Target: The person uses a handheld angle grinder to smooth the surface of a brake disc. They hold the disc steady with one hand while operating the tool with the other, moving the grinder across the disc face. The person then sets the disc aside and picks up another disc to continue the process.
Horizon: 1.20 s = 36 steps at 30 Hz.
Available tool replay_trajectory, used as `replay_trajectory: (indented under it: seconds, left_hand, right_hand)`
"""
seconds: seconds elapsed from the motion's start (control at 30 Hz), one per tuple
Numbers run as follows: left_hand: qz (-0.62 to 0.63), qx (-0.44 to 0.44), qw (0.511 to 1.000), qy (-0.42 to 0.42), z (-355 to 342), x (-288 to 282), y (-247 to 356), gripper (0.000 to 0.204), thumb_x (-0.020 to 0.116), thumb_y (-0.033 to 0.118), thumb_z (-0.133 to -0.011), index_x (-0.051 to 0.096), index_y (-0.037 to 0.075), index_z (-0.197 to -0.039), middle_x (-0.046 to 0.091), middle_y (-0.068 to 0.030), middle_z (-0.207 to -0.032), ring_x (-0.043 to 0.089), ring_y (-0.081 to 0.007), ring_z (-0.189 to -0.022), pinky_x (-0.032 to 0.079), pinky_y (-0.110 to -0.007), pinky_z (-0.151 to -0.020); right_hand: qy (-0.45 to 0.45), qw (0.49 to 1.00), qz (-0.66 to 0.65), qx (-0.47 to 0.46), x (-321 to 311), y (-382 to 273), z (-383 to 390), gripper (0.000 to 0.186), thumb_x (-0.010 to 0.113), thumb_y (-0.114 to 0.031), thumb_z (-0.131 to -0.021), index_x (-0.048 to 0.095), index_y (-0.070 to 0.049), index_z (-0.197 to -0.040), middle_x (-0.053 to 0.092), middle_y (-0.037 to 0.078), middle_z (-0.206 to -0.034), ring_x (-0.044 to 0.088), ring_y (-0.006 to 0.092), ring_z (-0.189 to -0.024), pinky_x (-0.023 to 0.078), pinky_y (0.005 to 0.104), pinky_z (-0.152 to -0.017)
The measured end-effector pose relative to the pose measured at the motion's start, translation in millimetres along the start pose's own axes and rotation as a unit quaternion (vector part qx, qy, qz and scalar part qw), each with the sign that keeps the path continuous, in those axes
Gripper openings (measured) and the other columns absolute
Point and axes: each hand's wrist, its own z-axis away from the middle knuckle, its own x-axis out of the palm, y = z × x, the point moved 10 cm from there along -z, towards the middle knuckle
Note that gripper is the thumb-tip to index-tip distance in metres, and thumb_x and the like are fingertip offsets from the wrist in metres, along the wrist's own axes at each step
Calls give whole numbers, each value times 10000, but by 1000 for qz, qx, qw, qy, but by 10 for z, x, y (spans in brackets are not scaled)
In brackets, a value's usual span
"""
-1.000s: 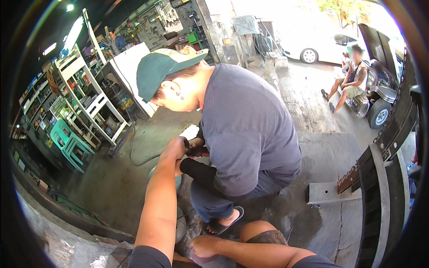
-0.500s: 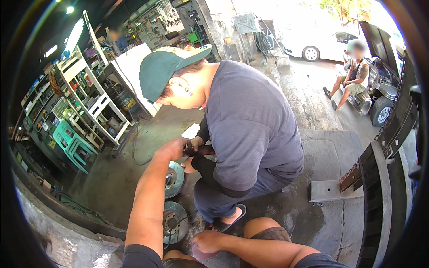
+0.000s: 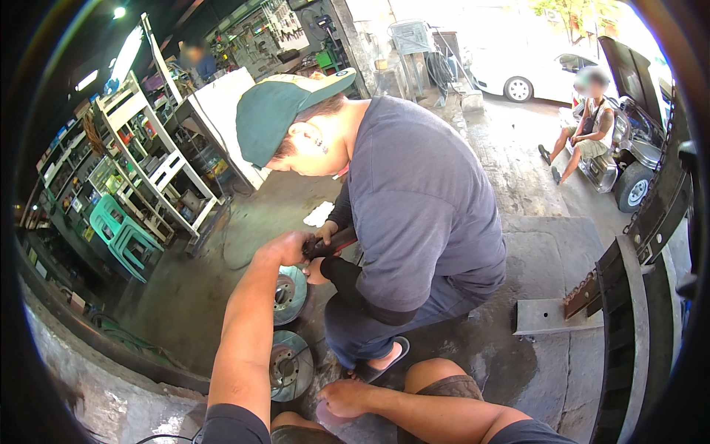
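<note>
My left hand reaches forward, its fingers closed round the dark end of a black-and-red handheld power tool. A co-worker's hand also holds the tool, near its middle. Low in front of me, my right hand grips a thin reddish-brown sanding disc, whose rim shows below my fingers. On the floor lie two brake discs: one under the tool, partly covered by my arm and the co-worker's leg, and a nearer one beside my left forearm. A thin cable crosses the nearer disc.
The co-worker crouches close in front of me. A steel lift post stands at right, with its foot plate on the floor. Green plastic chairs and a white shelf frame are at left. Another person sits by an open-hooded vehicle.
The power tool has tilted, its co-worker's end rising slightly. My left hand stays on its dark end, and my right hand keeps the sanding disc in place. The view has shifted a little.
</note>
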Motion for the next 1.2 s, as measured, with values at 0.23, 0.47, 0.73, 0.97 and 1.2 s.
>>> replay_trajectory:
  seconds: [0.23,0.47,0.73,0.97,1.2]
  left_hand:
    - [15,10,1000,6,-9,6,48,553,842,43,-785,695,69,-1317,771,-189,-1174,727,-362,-1105,558,-452,-935]
    - [61,-3,998,26,19,49,-135,506,882,50,-775,703,48,-1248,773,-163,-1159,725,-338,-1087,557,-438,-943]
    - [57,39,987,145,363,-6,122,398,859,43,-778,738,68,-1156,789,-171,-1069,761,-338,-994,583,-421,-885]
    - [54,22,994,88,226,73,45,533,942,107,-679,738,86,-1171,773,-205,-1098,721,-420,-1051,565,-478,-901]
    - [63,28,997,41,212,76,136,514,968,106,-683,739,77,-1142,782,-182,-1068,735,-366,-1015,561,-451,-900]
  right_hand:
    - [2,1000,-23,2,29,82,-43,396,556,-113,-903,716,-17,-1252,727,290,-1194,706,457,-1123,539,536,-997]
    - [0,1000,-25,-15,28,1,-47,411,552,-118,-916,708,0,-1278,722,290,-1226,695,448,-1166,535,518,-1030]
    - [12,1000,-5,-7,-30,10,-50,415,532,-130,-908,749,-9,-1240,735,278,-1222,695,439,-1196,537,509,-1040]
    - [0,1000,-9,-6,-44,-65,-76,420,533,-147,-912,744,1,-1244,731,290,-1225,691,450,-1195,535,515,-1040]
    - [21,1000,-18,-6,-123,-45,-32,439,529,-131,-908,730,28,-1264,729,289,-1243,685,452,-1212,527,507,-1062]
